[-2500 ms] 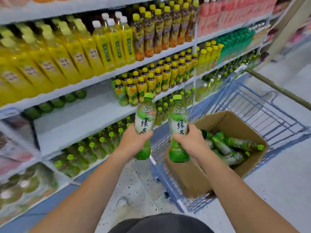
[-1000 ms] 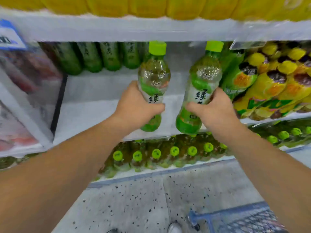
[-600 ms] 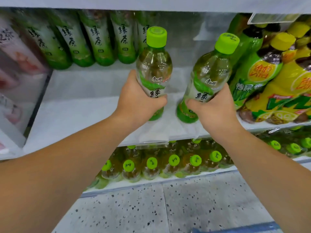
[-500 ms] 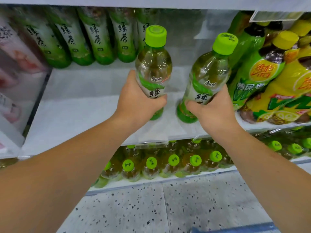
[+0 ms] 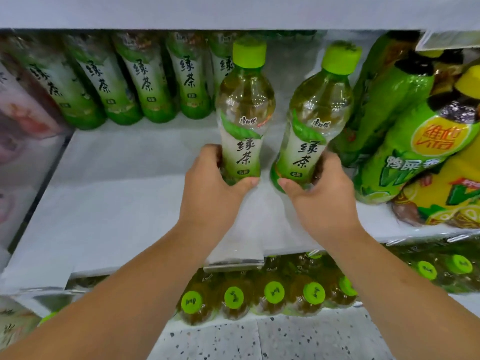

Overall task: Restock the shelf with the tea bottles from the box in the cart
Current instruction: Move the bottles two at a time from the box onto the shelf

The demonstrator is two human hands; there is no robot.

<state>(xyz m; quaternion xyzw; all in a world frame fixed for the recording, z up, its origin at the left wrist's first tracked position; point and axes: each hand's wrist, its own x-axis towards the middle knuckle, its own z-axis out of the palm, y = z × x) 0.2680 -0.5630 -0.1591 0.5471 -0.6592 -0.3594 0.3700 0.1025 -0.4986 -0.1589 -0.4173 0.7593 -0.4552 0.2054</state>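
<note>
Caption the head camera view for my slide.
Left hand and right hand each hold a green-capped clear plastic tea bottle at the white shelf.

Large bottles (image 5: 405, 152): 3 o'clock, packed tight and tilted left. The front one carries a green label with an orange-yellow roundel. The yellow bottle (image 5: 452, 203) lies at 4 o'clock, touching it and partly cut by the frame edge.

Pink packs (image 5: 23, 120): 9 o'clock, blurred, print unreadable.

Upper board (image 5: 233, 11): 12 o'clock, pale grey, spans the full width.

Label holder (image 5: 452, 38): 1 o'clock, clear plastic, at the upper board's front edge.

Tag strip (image 5: 233, 265): just below centre, clear plastic.

Lower bottles (image 5: 274, 292): 6 o'clock, a row seen from above, green caps, amber-green contents. More stand at 4 o'clock.

Floor (image 5: 285, 339): 6 o'clock edge, pale speckled terrazzo with a seam.
</note>
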